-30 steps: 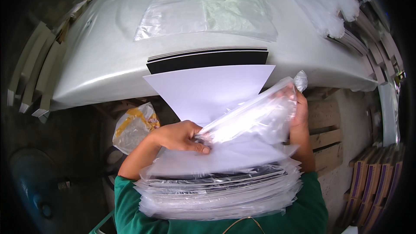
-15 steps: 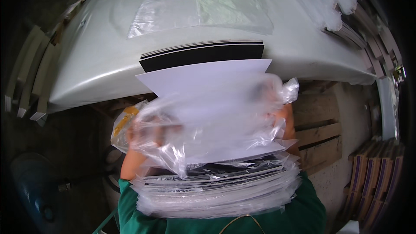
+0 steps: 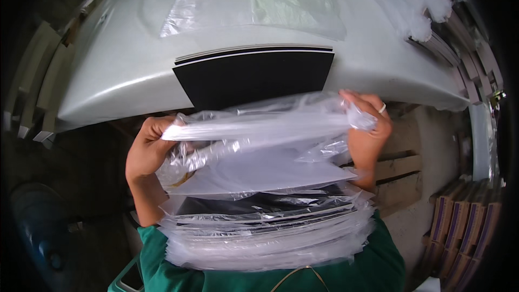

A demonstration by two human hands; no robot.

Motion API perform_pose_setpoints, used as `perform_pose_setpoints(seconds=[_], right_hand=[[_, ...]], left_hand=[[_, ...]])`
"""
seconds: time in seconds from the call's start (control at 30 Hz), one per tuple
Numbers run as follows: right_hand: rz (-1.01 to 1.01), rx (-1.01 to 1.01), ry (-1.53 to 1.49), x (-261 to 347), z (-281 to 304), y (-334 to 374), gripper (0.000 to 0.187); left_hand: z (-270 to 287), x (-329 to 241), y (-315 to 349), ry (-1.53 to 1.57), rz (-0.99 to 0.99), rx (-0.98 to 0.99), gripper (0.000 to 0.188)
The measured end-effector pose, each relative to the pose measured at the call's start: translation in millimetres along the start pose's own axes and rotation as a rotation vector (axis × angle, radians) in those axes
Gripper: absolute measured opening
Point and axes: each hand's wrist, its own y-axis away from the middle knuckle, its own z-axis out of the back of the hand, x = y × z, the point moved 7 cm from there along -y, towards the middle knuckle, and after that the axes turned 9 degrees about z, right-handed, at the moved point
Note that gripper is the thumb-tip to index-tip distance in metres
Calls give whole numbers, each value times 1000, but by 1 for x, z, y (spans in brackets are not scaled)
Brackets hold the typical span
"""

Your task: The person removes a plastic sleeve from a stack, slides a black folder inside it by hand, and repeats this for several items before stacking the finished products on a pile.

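My left hand (image 3: 147, 148) and my right hand (image 3: 368, 124) each grip one end of a flat white sheet wrapped in a clear plastic bag (image 3: 259, 130), held level in front of me. Under it a thick stack of bagged sheets (image 3: 270, 227) rests against my green shirt. Beyond my hands a stack of black boards (image 3: 254, 73) lies at the near edge of the white table (image 3: 119, 70).
A crumpled clear plastic film (image 3: 254, 0) lies spread on the table's far side. White fluffy material (image 3: 427, 0) sits at the upper right. Cardboard boxes (image 3: 459, 221) stand at the right, wooden pallet boards (image 3: 400, 167) below the table, a blue drum (image 3: 38, 227) at the lower left.
The white sheet that stood tilted over the black boards has gone into the plastic bag. Both hands now hold the bagged sheet flat by its ends, and the black board's top shows.
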Motion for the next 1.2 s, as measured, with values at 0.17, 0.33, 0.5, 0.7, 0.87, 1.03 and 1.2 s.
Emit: perform_pose_setpoints(seconds=[0.17, 0.33, 0.5, 0.7, 0.87, 1.03, 1.2], right_hand=[[-948, 93, -1205, -51, -12, 63, 42], [-1359, 245, -1231, -163, -75, 203, 16], [-1532, 328, -967, -207, -106, 278, 16], [-1295, 342, -744, -210, -108, 255, 17], [-606, -458, -269, -207, 28, 140, 12], [-287, -149, -1006, -68, 37, -3, 38], [-578, 337, -1647, 18, -89, -7, 62]], left_hand=[[1, 68, -15, 458, 256, 201, 32], [22, 210, -26, 724, 462, 95, 29], [10, 334, -16, 661, 679, 42, 27], [-7, 370, -35, 473, 701, 94, 25], [11, 239, -32, -264, 209, 235, 20], [-27, 50, -34, -259, 244, 564, 25], [-99, -44, -52, -367, -432, 168, 39]])
